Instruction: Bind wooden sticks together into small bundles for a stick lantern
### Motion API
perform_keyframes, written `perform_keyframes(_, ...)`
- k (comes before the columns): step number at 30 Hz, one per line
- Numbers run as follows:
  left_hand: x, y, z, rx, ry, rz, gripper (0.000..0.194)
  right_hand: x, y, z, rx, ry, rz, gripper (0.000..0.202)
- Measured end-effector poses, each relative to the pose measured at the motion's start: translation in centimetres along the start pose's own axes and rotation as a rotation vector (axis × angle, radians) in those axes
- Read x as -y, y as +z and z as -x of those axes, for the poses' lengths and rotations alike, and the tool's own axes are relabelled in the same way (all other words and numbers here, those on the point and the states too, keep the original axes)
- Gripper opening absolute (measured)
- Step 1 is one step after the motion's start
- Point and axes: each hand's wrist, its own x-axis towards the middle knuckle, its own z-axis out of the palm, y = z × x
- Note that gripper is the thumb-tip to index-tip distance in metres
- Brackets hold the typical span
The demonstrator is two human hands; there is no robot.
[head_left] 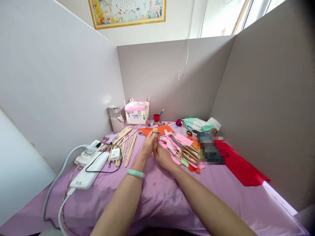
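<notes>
A bundle of wooden sticks stands nearly upright between my hands over the middle of the table, with a dark band around its top. My left hand is closed around its left side. Lower down on the right, my right hand wraps the bundle, its fingertips partly hidden. Just behind the bundle lies a sheet of orange paper. Pink paper scraps and gold-handled scissors lie to the right of my hands. Loose wooden sticks are spread to the left.
At the back stand a decorated paper lantern box, a glass jar and a red cup with a brush. A white power bank, a charger and cables sit left. Red cloth lies right. Grey panels enclose the table.
</notes>
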Motion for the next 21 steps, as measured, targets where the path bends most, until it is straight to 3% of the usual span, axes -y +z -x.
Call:
perform_keyframes(4, -0.2, 0.3, 0.1, -0.019, 0.027, -0.073, 0.022, 0.1, 0.0, 0.0, 0.000, 0.035, 0.017, 0.030)
perform_keyframes(9, 0.2, 0.3, 0.0, -0.145, 0.195, -0.367, 0.016, 0.2, 0.5, 0.1, -0.076, 0.058, 0.038, 0.028)
perform_keyframes(13, 0.5, 0.0, -0.1, -0.199, 0.244, -0.578, 0.013, 0.6, 0.6, 0.1, -0.082, 0.083, 0.074, 0.027)
perform_keyframes(17, 0.8, 0.2, 0.0, -0.229, 0.242, -0.603, 0.009, 0.8, 0.4, 0.1, -0.091, 0.082, 0.059, 0.025)
perform_keyframes(21, 0.8, 0.3, 0.0, -0.179, 0.211, -0.546, 0.015, 0.2, 0.4, 0.2, -0.141, 0.013, -0.002, 0.026)
